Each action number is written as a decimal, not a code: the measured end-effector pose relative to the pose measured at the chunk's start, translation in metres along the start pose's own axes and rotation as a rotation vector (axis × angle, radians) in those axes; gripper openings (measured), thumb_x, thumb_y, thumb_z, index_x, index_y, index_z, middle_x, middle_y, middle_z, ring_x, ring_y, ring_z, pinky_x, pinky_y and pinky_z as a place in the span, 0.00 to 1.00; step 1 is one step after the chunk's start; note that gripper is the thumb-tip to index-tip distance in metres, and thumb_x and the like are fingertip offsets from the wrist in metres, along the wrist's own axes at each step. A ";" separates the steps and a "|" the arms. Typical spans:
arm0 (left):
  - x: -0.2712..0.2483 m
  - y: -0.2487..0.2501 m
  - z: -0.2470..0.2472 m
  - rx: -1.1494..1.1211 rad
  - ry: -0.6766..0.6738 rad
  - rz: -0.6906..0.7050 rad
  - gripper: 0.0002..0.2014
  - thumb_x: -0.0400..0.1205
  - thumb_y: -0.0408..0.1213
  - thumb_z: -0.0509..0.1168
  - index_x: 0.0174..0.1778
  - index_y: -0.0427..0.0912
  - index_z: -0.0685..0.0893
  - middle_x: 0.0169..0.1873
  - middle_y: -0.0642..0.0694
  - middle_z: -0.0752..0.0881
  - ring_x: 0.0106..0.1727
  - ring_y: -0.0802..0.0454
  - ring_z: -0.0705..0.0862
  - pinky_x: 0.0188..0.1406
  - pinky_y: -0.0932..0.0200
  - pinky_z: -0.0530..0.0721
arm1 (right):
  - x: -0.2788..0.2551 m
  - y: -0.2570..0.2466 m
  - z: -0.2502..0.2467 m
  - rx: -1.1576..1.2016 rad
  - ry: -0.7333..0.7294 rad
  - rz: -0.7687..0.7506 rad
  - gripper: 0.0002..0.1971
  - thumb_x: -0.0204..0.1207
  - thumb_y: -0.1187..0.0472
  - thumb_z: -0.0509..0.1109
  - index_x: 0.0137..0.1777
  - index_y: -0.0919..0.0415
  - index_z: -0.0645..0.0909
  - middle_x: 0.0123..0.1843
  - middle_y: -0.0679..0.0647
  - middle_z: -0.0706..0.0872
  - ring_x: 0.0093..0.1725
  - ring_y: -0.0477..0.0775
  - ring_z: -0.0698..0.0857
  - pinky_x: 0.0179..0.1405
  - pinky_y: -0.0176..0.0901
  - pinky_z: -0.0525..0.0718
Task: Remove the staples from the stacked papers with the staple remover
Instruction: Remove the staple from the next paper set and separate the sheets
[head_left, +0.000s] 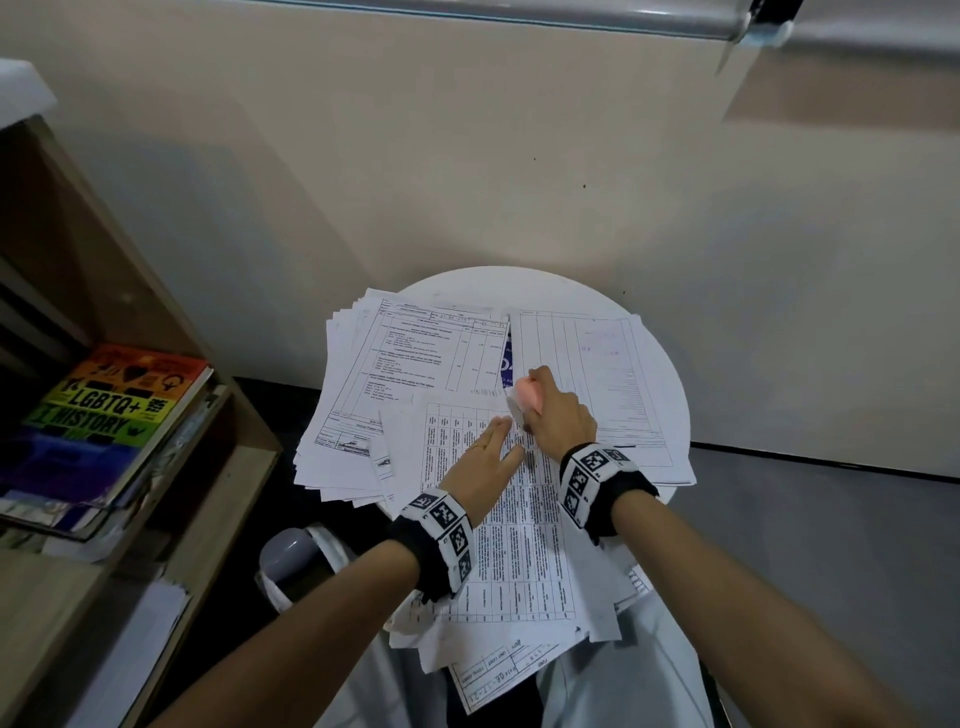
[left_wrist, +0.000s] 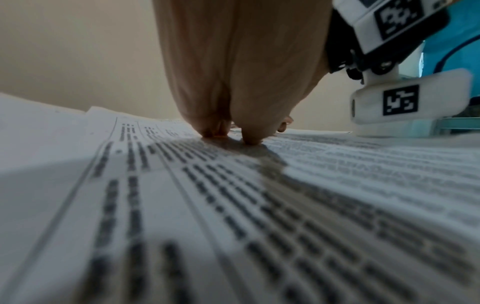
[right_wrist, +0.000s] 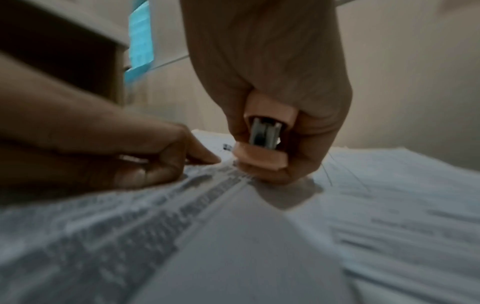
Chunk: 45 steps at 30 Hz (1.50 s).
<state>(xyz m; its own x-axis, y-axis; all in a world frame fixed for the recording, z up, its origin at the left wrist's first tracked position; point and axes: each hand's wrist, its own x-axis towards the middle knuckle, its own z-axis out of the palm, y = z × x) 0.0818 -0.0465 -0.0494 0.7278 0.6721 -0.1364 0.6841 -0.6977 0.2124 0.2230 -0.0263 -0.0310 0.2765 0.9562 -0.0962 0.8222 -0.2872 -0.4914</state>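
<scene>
Printed table sheets (head_left: 514, 540) lie stacked on a small round white table (head_left: 670, 364). My left hand (head_left: 485, 460) lies flat on the top sheet, its straight fingers (left_wrist: 249, 135) pressing the paper down. Just to its right, my right hand (head_left: 558, 415) grips a pink staple remover (head_left: 527, 397), squeezed between thumb and fingers. In the right wrist view the staple remover (right_wrist: 265, 139) shows its metal claws closed together, and its lower end touches the sheets' (right_wrist: 233, 226) top edge. No staple can be made out.
More loose paper stacks (head_left: 395, 384) cover the table's left and right (head_left: 613, 384) sides. A wooden shelf (head_left: 171, 519) with a rainbow-covered book (head_left: 109, 410) stands on the left. A beige wall (head_left: 467, 156) rises right behind the table. A grey cylinder (head_left: 296, 561) sits low beside my left forearm.
</scene>
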 end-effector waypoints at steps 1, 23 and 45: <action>0.000 -0.001 0.002 -0.015 -0.005 -0.001 0.29 0.75 0.13 0.56 0.73 0.33 0.64 0.81 0.28 0.44 0.84 0.37 0.43 0.84 0.50 0.55 | 0.003 0.000 -0.002 0.042 -0.009 0.036 0.19 0.82 0.52 0.62 0.71 0.53 0.66 0.57 0.63 0.85 0.50 0.66 0.85 0.40 0.45 0.75; -0.019 0.002 -0.027 -1.379 0.541 -0.439 0.06 0.81 0.26 0.64 0.50 0.30 0.85 0.39 0.39 0.88 0.34 0.57 0.88 0.33 0.64 0.87 | -0.073 -0.008 -0.020 0.335 0.046 -0.124 0.24 0.79 0.56 0.64 0.71 0.38 0.61 0.55 0.56 0.82 0.39 0.59 0.84 0.36 0.53 0.84; -0.100 -0.099 -0.038 -0.991 0.797 -0.610 0.06 0.81 0.24 0.64 0.40 0.34 0.84 0.29 0.42 0.83 0.25 0.62 0.80 0.22 0.69 0.82 | -0.097 -0.014 -0.005 0.324 -0.057 -0.147 0.21 0.82 0.51 0.64 0.69 0.35 0.60 0.48 0.55 0.86 0.34 0.56 0.86 0.30 0.53 0.87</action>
<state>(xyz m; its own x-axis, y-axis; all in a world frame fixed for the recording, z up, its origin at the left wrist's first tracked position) -0.0601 -0.0352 -0.0199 -0.1167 0.9917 0.0533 0.3178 -0.0136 0.9481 0.1869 -0.1150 -0.0103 0.1310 0.9902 -0.0476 0.6484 -0.1219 -0.7515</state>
